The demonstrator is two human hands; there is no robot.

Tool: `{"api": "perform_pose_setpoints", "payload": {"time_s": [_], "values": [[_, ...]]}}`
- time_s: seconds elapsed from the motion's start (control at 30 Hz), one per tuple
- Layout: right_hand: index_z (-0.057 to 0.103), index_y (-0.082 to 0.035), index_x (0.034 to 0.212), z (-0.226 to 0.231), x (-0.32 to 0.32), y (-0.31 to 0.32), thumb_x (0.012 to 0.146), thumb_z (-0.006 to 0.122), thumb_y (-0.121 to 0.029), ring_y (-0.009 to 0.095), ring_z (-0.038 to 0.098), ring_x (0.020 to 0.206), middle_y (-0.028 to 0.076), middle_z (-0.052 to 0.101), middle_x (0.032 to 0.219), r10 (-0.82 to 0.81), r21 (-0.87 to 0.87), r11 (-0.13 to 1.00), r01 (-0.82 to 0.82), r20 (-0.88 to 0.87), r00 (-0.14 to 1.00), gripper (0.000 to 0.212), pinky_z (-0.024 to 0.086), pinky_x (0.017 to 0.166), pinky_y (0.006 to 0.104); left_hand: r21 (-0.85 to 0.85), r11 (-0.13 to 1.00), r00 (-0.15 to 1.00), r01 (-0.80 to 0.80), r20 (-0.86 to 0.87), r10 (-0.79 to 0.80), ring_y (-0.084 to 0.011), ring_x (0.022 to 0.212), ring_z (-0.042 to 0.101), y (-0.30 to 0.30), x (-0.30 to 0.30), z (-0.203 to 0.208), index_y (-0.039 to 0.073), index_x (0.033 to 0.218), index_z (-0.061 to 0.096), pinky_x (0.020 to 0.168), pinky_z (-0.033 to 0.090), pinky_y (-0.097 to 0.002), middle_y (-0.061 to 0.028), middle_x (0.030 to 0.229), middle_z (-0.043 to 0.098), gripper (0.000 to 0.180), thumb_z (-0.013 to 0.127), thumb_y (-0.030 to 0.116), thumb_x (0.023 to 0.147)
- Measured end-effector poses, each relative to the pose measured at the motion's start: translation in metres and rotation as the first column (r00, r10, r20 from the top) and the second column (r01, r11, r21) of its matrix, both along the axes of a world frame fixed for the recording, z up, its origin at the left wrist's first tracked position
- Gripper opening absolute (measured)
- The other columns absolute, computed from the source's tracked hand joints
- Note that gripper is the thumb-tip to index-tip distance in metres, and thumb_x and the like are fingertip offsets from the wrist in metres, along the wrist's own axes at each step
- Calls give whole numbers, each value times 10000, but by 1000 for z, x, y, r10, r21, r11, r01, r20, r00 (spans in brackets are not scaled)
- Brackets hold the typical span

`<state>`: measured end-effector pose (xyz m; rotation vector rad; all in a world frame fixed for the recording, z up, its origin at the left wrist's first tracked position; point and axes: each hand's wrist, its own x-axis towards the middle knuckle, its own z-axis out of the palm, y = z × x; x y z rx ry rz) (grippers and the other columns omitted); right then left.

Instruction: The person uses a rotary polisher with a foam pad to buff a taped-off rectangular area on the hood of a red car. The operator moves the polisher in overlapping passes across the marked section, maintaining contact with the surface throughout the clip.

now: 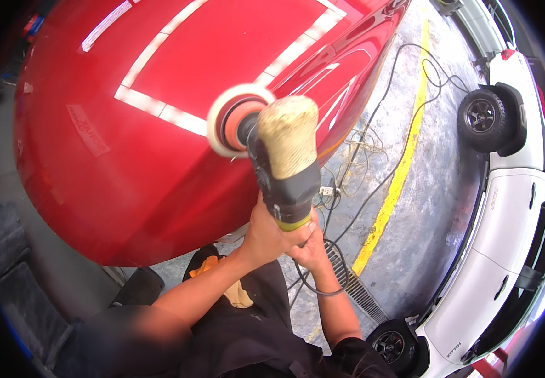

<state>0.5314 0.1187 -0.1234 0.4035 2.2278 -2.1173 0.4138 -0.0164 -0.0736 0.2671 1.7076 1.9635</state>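
Both my hands are wrapped round the rear of a car polisher (290,183), a black power tool with a worn, yellowish cover over its head. My left hand (267,232) grips its left side, and my right hand (312,246) closes round the handle end beside it. The polisher's round white pad (215,126), with a reddish-orange backing, lies against a glossy red car panel (140,208). The pad's edge looks blurred. Behind my right wrist loops the dark power cord (337,292). Parts of my fingers are hidden by the tool.
A white pickup (505,217) stands on the right. Between the cars run a yellow floor line (391,201), loose cables (382,104), a small power socket (329,191) and a drain grate (365,301). Cream and orange cloths (238,295) hang at my waist.
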Motion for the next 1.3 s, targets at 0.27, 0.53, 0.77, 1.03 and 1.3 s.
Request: {"api": "perform_pose_setpoints", "payload": {"time_s": [0.27, 0.53, 0.77, 1.03, 1.3], "values": [[343, -7, 1642, 15, -61, 80, 832, 895, -501, 237, 528, 1398, 120, 534, 1520, -139, -48, 989, 137, -51, 989, 1098, 421, 1189, 410, -14, 1000, 1000, -7, 16, 7, -368, 1018, 763, 98, -63, 25, -43, 1407, 422, 937, 578, -451, -227, 1098, 734, 804, 889, 205, 801], [381, -33, 1601, 13, -98, 142, 921, 832, -374, 201, 581, 1345, 95, 566, 1488, -234, -164, 960, 226, -33, 972, 885, 476, 1146, 378, -110, 994, 1000, -1, -26, -2, -294, 1051, 750, 167, -111, 38, -43, 1335, 475, 953, 589, -434, -210, 1142, 733, 734, 910, 193, 793], [459, -3, 1546, -7, -73, 120, 880, 850, -441, 232, 552, 1366, 102, 558, 1477, -216, -71, 974, 214, -26, 976, 888, 425, 1176, 402, -64, 998, 999, 12, 34, -10, -439, 1084, 741, 135, -95, 35, -45, 1315, 470, 982, 565, -492, -271, 1129, 716, 714, 875, 202, 782], [515, 12, 1486, 12, -45, 51, 832, 878, -509, 243, 563, 1332, 99, 573, 1418, -192, -30, 981, 191, -52, 980, 912, 422, 1162, 411, -62, 998, 998, -2, 65, 6, -404, 1117, 746, 70, -53, 32, -38, 1302, 472, 988, 563, -477, -259, 1143, 720, 712, 913, 195, 793], [522, 12, 1479, 12, -13, -16, 875, 869, -481, 240, 590, 1331, 114, 605, 1444, -115, -10, 993, 115, -66, 991, 854, 454, 1148, 405, -57, 998, 998, -22, 57, 26, -334, 1072, 756, -2, -14, 21, -8, 1321, 475, 974, 569, -446, -204, 1139, 732, 732, 923, 198, 780]]}}
